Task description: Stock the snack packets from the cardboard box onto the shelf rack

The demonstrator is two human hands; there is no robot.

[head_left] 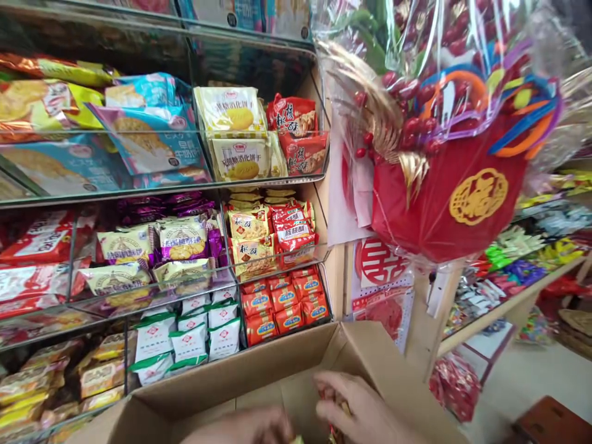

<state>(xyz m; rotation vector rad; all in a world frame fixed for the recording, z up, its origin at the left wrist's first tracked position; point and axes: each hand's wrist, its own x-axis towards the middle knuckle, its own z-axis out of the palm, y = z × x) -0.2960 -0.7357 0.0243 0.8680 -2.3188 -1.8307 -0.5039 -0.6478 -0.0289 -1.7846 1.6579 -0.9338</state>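
Both hands are inside an open cardboard box (pixel 259 370) at the bottom of the head view. My right hand (pixel 356 407) has its fingers curled around a small wrapped snack (pixel 333 434), of which only bits of red and gold wrapper show. To its left, my left hand (pixel 245 425) is smeared by motion and cut off by the lower edge. A yellowish scrap of wrapper shows by its fingertips, but whether the hand holds it is unclear. The front of the box is out of frame.
Behind the box rise shelves with clear fronts. They hold red packets (pixel 282 302), green-and-white packets (pixel 187 339), walnut biscuits (pixel 252 240) and blue bags (pixel 152 135). A wrapped red decoration (pixel 444 197) hangs at the right. Beyond it stands a sweets rack (pixel 518 259).
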